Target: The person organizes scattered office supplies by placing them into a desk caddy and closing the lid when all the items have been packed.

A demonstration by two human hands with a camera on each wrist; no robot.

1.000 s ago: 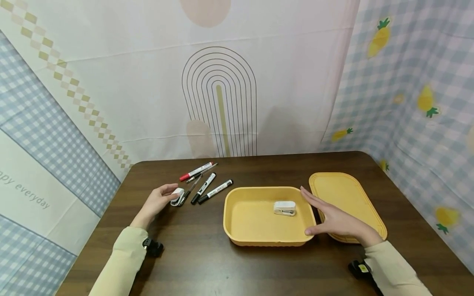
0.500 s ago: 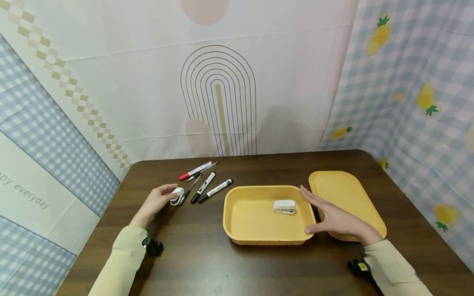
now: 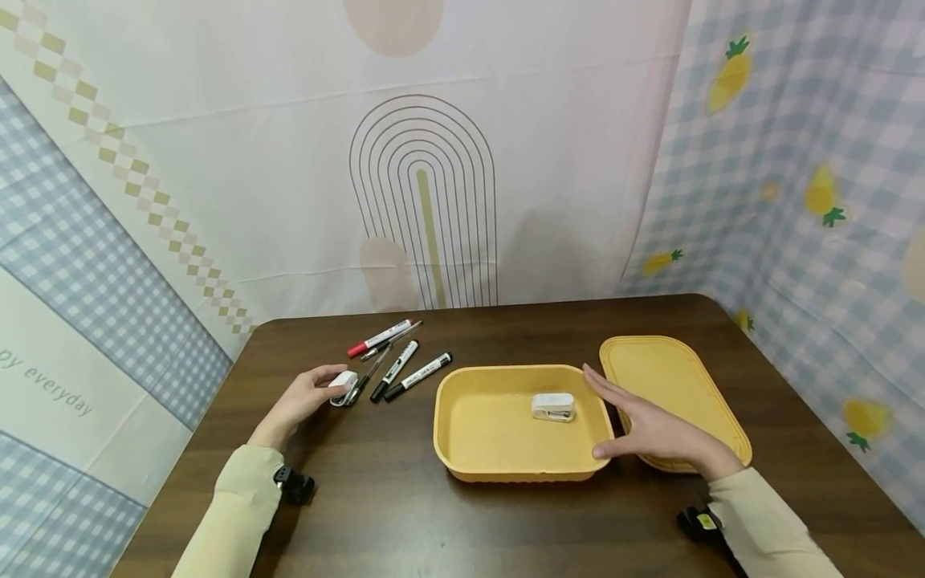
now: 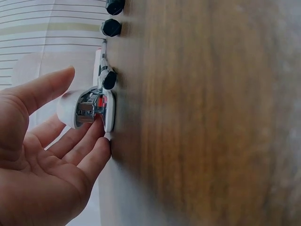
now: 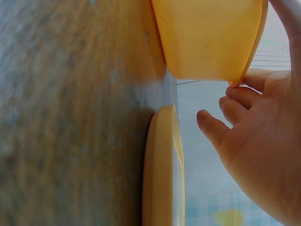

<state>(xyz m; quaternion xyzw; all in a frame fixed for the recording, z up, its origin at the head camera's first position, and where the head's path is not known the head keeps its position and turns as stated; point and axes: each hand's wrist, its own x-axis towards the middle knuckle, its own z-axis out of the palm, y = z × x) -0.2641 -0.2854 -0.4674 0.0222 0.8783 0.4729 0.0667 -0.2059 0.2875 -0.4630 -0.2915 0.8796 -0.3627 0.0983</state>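
Note:
In the head view, my left hand [image 3: 299,401] reaches around a small white stapler [image 3: 344,380] on the table's left side. The left wrist view shows that stapler [image 4: 70,109] between thumb and fingers, its metal end facing the camera. A gap shows between the thumb and the stapler; the other fingers lie behind it. My right hand [image 3: 654,429] spreads over the right end of a yellow plastic box [image 3: 484,433], thumb at the near corner, fingers at the far one. Its fingertips touch the box rim [image 5: 256,44] in the right wrist view. Inside the box lies another white stapler [image 3: 553,407].
A yellow lid [image 3: 686,385] lies flat to the box's right, partly under the right forearm. Beyond the left hand lie a red-capped marker [image 3: 379,338], two black-capped markers [image 3: 419,376] and slim pens [image 3: 372,375]. A patterned cloth [image 3: 303,160] hangs behind the table.
The head view has shifted slightly. Both hands, the box and the staplers keep nearly the same places.

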